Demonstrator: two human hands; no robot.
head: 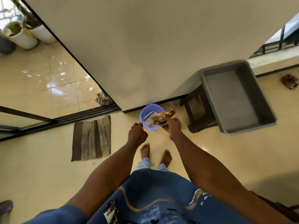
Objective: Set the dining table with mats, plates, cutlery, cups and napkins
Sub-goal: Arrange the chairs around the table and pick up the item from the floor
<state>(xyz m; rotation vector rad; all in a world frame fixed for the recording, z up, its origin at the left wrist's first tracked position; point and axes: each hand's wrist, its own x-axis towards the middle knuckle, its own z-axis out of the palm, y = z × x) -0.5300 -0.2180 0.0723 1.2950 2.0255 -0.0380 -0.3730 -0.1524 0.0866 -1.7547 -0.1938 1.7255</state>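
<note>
Right hand holds crumpled paper over bucket (blue).

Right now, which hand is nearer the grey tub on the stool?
Right. The right hand, gripping crumpled paper, is just left of the grey tub; the left hand is farther left.

Daylight comes in from the far left, where the glossy tiles throw white glare and the plant pots wash out. The wall is evenly lit, with soft shadows. Wide-angle distortion bends straight lines near the edges. The grey tub and the far right corner are smeared with motion blur.
</note>
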